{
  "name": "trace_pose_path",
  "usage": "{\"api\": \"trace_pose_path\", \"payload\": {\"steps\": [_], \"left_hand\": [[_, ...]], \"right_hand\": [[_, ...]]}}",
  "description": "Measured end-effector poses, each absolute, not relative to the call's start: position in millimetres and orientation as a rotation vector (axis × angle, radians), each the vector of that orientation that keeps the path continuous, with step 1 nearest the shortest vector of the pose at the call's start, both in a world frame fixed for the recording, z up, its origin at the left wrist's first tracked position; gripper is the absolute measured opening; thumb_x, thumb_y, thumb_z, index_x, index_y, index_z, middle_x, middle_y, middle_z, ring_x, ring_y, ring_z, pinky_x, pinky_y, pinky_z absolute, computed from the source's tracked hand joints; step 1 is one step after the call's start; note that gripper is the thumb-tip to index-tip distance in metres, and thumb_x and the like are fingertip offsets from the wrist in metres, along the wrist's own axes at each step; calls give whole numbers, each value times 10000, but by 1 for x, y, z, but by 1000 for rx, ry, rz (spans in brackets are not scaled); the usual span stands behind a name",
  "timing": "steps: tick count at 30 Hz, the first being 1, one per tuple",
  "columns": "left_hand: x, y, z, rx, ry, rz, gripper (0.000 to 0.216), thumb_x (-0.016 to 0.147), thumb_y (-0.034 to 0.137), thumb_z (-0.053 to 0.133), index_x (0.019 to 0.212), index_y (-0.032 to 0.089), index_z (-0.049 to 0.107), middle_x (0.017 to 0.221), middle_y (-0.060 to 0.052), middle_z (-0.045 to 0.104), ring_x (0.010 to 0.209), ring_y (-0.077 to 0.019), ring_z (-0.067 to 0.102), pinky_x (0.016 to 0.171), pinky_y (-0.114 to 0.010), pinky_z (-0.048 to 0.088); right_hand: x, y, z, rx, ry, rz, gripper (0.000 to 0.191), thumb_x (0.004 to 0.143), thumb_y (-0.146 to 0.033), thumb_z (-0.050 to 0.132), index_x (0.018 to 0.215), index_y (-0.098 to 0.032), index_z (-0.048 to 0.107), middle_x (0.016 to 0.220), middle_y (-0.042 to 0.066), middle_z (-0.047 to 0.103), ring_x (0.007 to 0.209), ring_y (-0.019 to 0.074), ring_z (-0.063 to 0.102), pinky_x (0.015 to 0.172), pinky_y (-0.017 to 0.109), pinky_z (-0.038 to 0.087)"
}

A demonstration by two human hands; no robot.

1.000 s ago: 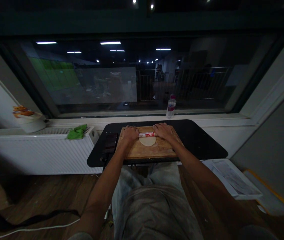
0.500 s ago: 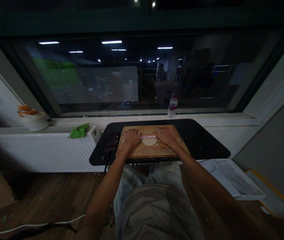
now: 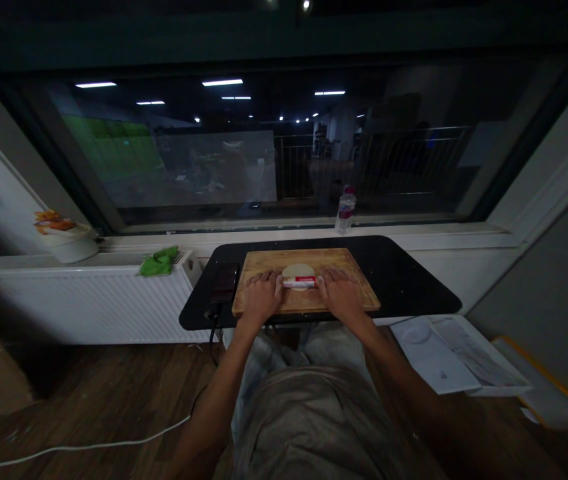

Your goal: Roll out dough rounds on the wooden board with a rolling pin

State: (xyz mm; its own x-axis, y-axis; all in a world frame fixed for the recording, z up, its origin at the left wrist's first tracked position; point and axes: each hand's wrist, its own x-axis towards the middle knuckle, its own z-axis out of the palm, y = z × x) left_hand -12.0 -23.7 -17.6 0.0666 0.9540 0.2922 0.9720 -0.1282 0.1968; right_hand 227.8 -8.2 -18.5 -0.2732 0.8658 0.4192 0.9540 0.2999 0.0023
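Observation:
A rolling pin [image 3: 299,283] with a red and white wrap lies crosswise over a flat round of pale dough [image 3: 296,271]. The dough rests on a wooden cutting board [image 3: 264,258]. My left hand [image 3: 265,293] covers the pin's left end, and my right hand [image 3: 340,289] covers its right end. Both hands have their fingers curled over the pin, palms down, so only its middle shows between them. Most of the dough is visible beyond the pin, toward the window.
The board sits on a black table [image 3: 409,287]. A dark flat device [image 3: 224,281] with a cable lies left of the board. On the sill stands a water bottle [image 3: 345,211]. A green cloth [image 3: 159,261] and a white bowl [image 3: 71,244] rest on the radiator [image 3: 129,303].
Both hands have drawn the rolling pin toward me, from the dough's far edge to its near part. The wrap's visible side has turned.

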Motion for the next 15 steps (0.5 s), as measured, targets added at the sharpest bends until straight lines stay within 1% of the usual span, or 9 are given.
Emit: {"api": "trace_pose_path", "payload": {"steps": [3, 5, 8, 12, 15], "left_hand": [[-14, -28, -32, -2226, -1957, -671, 491, 1220, 378, 344, 1480, 223, 730, 1565, -139, 738, 1396, -306, 689, 1226, -456, 505], [-16, -29, -40, -2204, -1891, -761, 464, 1213, 361, 382, 1477, 217, 735, 1555, -138, 746, 1405, -305, 688, 1236, -472, 515], [-17, -27, -49, -2186, -1828, -836, 450, 1207, 349, 411, 1467, 193, 743, 1541, -151, 754, 1413, -309, 690, 1244, -484, 522], [-17, -21, -49, -2178, -1854, -813, 468, 1215, 358, 382, 1471, 197, 739, 1567, -153, 739, 1466, -313, 663, 1289, -513, 486], [-15, -13, -41, -2179, -1932, -727, 483, 1221, 358, 344, 1457, 210, 739, 1613, -141, 710, 1550, -330, 597, 1337, -586, 415]], "right_hand": [[230, -17, -30, -1588, -2189, -416, 531, 1217, -363, 347, 1457, -152, 771, 1498, 204, 766, 1395, 351, 694, 1249, 476, 483], [232, -20, -38, -1530, -2167, -460, 532, 1216, -351, 355, 1485, -129, 757, 1521, 210, 755, 1437, 352, 678, 1283, 494, 464], [236, -19, -46, -1472, -2152, -491, 536, 1210, -331, 365, 1515, -87, 732, 1542, 229, 740, 1460, 364, 671, 1295, 517, 462], [237, -10, -40, -1448, -2181, -466, 520, 1206, -318, 373, 1519, -100, 726, 1551, 225, 735, 1485, 356, 657, 1306, 506, 449], [234, -1, -26, -1479, -2237, -441, 510, 1214, -314, 353, 1464, -121, 753, 1500, 201, 769, 1463, 340, 667, 1307, 473, 435]]}}
